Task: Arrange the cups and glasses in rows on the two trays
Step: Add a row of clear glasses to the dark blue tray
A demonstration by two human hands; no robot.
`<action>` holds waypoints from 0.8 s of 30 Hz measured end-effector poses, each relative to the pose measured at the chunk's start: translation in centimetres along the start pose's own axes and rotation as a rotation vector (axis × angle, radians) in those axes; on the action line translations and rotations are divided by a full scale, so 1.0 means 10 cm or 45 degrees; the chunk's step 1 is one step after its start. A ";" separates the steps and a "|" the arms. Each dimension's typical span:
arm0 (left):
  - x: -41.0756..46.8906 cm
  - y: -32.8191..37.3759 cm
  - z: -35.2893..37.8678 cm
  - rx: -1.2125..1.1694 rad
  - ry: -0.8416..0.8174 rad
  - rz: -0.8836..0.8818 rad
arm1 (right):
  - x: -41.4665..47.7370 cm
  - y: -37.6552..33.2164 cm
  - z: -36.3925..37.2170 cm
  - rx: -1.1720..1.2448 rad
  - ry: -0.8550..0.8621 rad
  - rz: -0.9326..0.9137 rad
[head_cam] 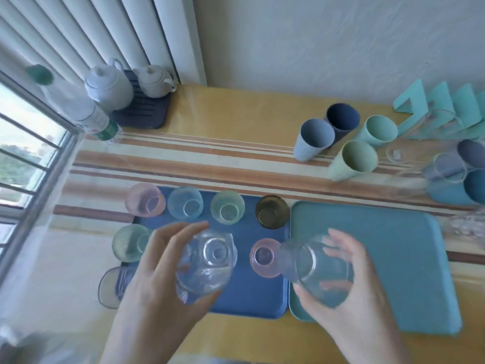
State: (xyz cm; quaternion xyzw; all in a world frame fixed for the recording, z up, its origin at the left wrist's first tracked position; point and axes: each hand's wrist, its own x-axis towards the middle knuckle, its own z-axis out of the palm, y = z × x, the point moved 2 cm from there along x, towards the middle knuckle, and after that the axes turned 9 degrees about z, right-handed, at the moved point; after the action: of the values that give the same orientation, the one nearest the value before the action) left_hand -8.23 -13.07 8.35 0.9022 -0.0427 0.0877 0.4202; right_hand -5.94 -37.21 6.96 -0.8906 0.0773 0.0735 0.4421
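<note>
Hands both busy: left hand [157,271] grips clear glass [207,261] over blue tray [249,298], right hand [351,285] grips second glass [315,269] at teal tray's [380,245] near-left edge. Tinted glasses [227,207] on blue tray, 4 in far row. Plastic cups [315,140] far right on tabletop [236,109].

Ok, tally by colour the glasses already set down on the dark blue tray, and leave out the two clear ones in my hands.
Pink glasses: 2
Green glasses: 2
Blue glass: 1
Amber glass: 1
Greyish glass, front left at the edge: 1
Total: 7
</note>
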 end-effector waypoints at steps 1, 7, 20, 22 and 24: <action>-0.18 -0.01 0.03 0.007 -0.017 -0.005 | -0.15 0.10 0.07 0.010 -0.009 0.007; -0.89 -0.16 0.38 0.182 -0.220 -0.149 | -0.65 0.49 0.50 -0.033 -0.083 0.112; -1.04 -0.49 0.92 0.225 -0.297 -0.271 | -0.67 0.85 1.04 -0.134 -0.049 0.227; -1.03 -0.52 0.95 0.235 -0.311 -0.254 | -0.67 0.87 1.08 -0.155 -0.059 0.241; -1.03 -0.57 0.97 0.231 -0.323 -0.253 | -0.65 0.87 1.10 -0.203 -0.051 0.244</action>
State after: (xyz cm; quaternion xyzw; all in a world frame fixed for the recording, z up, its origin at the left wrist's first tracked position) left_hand -16.31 -16.86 -4.05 0.9399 0.0020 -0.0654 0.3351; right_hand -14.79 -33.16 -5.12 -0.9098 0.1471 0.1393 0.3624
